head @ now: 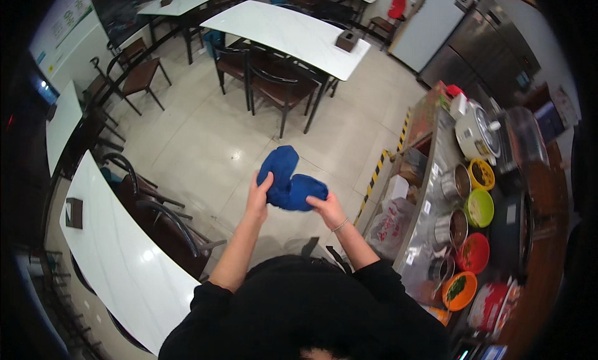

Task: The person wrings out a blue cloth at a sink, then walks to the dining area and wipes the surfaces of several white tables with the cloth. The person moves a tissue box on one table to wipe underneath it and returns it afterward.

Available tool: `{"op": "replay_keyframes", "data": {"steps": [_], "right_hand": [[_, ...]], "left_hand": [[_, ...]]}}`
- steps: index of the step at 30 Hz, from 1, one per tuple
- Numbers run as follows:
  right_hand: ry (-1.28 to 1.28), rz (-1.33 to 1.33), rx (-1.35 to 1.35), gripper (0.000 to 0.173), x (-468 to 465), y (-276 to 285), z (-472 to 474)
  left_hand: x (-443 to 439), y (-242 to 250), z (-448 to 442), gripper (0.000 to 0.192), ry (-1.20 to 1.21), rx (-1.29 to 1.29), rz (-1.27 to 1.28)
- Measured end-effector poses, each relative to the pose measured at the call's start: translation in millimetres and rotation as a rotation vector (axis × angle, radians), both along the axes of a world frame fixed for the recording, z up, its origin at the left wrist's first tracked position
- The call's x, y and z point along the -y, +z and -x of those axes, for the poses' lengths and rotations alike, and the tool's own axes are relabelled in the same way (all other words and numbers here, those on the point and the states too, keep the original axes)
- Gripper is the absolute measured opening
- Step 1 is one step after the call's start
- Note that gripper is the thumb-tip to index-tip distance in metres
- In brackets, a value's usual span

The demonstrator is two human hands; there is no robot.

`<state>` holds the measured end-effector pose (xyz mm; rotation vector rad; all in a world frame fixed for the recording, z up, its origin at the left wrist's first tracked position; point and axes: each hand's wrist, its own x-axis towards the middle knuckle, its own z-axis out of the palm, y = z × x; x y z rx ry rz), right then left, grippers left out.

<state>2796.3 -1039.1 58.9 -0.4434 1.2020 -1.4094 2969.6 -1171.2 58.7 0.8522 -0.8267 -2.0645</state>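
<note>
A folded blue cloth is held up in front of my body, above the tiled floor. My left hand grips its left side with the thumb on top. On the cloth's lower right end, my right hand pinches it between thumb and fingers; a bracelet circles that wrist. One fold of the cloth points up and away, the other towards my right hand. The fingers beneath the cloth are hidden.
White marble-look tables stand ahead and at left, with dark chairs beside them. Along my right runs a metal counter holding a rice cooker, steel pots and colored bowls. A plastic bag sits below.
</note>
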Motion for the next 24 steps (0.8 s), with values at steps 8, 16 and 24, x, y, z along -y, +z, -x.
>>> {"op": "replay_keyframes", "data": {"steps": [8, 16, 24], "right_hand": [[-0.134, 0.332, -1.104, 0.017, 188, 31, 102], [-0.077, 0.143, -0.458, 0.021, 349, 68, 167], [-0.487, 0.184, -0.051, 0.031, 381, 147, 303]], "left_hand": [[158, -68, 44, 0.059, 0.069, 1.03, 0.077], [295, -52, 199, 0.093, -0.57, 0.474, 0.605], [421, 19, 336, 0.044, -0.75, 0.383, 0.995]]}}
